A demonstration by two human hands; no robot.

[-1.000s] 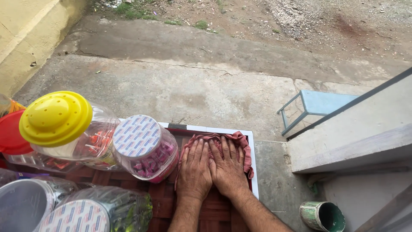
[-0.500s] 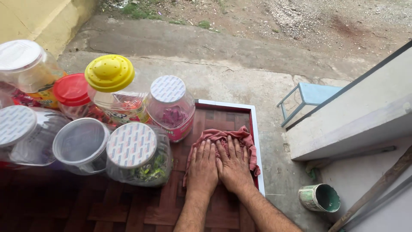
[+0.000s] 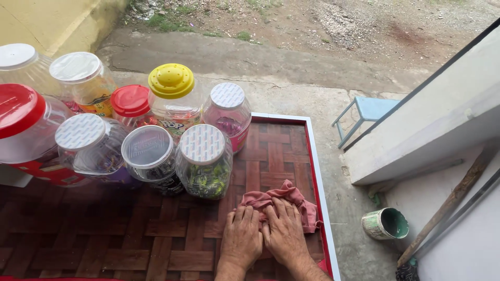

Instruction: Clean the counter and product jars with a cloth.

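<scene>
Pink crumpled rag [image 3: 284,199] under my left hand [image 3: 242,239] and right hand [image 3: 284,234], both pressed flat, fingers spread, on the woven-pattern counter [image 3: 156,234].

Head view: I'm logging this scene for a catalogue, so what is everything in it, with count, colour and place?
jars: nine, clear plastic, lids white, red, yellow and clear; clustered on the counter's left and middle.
cloth: one, pink-red, crumpled near the counter's right edge.
counter: one, brown woven pattern, white and red rim; fills the lower left.
stool: one, light blue, on the concrete beyond the counter.
can: one, green inside, on the ground at lower right.
stick: one, brown, leaning at far right.
left hand: flat, fingertips on the cloth.
right hand: flat on the cloth.
</scene>
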